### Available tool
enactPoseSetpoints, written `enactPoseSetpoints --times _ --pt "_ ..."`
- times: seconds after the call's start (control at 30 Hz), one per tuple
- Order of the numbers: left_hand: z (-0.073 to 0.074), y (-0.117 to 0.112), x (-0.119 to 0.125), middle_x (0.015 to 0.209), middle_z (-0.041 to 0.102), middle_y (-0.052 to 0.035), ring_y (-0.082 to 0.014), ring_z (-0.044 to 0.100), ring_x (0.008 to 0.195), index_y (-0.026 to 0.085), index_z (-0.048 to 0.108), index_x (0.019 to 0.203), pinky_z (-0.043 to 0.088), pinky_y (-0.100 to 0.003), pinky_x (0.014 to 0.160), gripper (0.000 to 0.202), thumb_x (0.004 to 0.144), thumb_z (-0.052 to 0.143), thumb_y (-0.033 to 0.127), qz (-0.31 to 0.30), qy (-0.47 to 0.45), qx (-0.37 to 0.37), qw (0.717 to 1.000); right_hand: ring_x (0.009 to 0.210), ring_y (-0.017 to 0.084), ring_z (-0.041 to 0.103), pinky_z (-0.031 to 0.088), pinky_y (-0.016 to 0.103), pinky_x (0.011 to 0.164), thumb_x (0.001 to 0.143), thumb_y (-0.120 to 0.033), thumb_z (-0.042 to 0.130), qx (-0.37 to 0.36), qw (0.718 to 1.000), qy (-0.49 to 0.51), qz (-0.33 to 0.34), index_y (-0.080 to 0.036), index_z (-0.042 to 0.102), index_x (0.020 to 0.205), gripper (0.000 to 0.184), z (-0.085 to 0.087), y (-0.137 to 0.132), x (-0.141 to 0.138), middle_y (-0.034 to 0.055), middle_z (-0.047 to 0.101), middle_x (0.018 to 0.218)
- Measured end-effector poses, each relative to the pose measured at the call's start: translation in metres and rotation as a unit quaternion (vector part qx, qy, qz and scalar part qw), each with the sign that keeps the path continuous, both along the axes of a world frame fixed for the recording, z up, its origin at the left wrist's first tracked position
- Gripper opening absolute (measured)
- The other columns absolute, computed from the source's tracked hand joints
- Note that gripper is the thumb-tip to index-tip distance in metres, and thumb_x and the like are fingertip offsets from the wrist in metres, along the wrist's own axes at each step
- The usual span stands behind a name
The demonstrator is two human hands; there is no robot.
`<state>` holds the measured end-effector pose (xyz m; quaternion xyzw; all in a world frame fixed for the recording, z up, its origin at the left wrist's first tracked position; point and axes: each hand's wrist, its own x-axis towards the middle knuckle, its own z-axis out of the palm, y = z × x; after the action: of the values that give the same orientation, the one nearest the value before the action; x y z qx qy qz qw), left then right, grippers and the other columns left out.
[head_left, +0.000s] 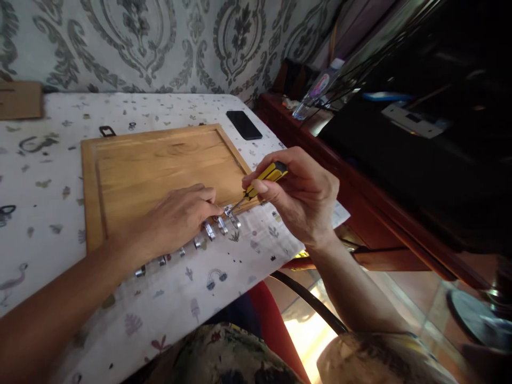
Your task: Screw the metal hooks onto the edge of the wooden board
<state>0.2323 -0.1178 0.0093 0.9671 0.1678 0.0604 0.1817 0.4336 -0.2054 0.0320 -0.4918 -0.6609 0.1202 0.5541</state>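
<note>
A wooden panel (160, 165) with a raised frame lies on the cloth-covered table. Several shiny curved metal hooks (208, 230) line its near edge. My right hand (306, 194) grips a yellow and black screwdriver (267, 177), its shaft slanting down to the rightmost metal hook (231, 216). My left hand (182, 216) rests over the panel's near edge with fingers curled, the index fingertip pressing at that same hook. Its thumb is hidden beneath the hand. Part of the row of hooks is covered by my left hand and forearm.
A black phone (244, 125) lies beyond the panel. A dark metal ring (107, 131) sits at its far edge, and a cardboard piece (20, 100) at far left. On the right, a red-brown wooden cabinet (340, 170) carries a plastic bottle (318, 88) and a large dark screen (432, 176).
</note>
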Motion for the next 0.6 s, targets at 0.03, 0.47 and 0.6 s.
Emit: enactPoseSetpoints --times 0.03,0.47,0.6 --pt "0.001 0.0 0.0 0.09 0.062 -0.003 -0.0197 0.056 0.088 0.021 0.078 0.1 0.034 -0.031 0.069 0.021 0.101 0.058 0.016 0.0 0.003 -0.001 1.0 0.069 0.015 0.07 0.061 0.029 0.062 0.09 -0.051 0.078 -0.007 1.0 0.002 0.005 -0.027 0.07 0.093 0.026 0.001 0.0 0.001 -0.0011 0.071 0.085" --pt "0.0 0.001 -0.001 0.089 0.061 -0.0028 -0.0186 0.056 0.086 0.021 0.078 0.096 0.035 -0.031 0.068 0.024 0.102 0.055 0.018 -0.003 -0.006 -0.005 1.0 0.09 0.017 0.077 0.064 0.027 0.068 0.095 -0.047 0.074 -0.09 0.986 0.039 0.133 -0.024 0.073 0.115 0.03 0.015 -0.004 0.015 0.0021 0.075 0.097" --pt "0.002 -0.001 0.0 0.093 0.062 -0.0038 -0.0201 0.057 0.09 0.021 0.078 0.098 0.037 -0.032 0.07 0.026 0.102 0.053 0.015 0.006 0.006 -0.006 1.0 0.076 0.016 0.074 0.062 0.027 0.061 0.092 -0.05 0.077 -0.047 0.995 0.025 0.082 -0.025 0.074 0.1 0.027 0.007 0.001 0.01 0.0011 0.075 0.092"
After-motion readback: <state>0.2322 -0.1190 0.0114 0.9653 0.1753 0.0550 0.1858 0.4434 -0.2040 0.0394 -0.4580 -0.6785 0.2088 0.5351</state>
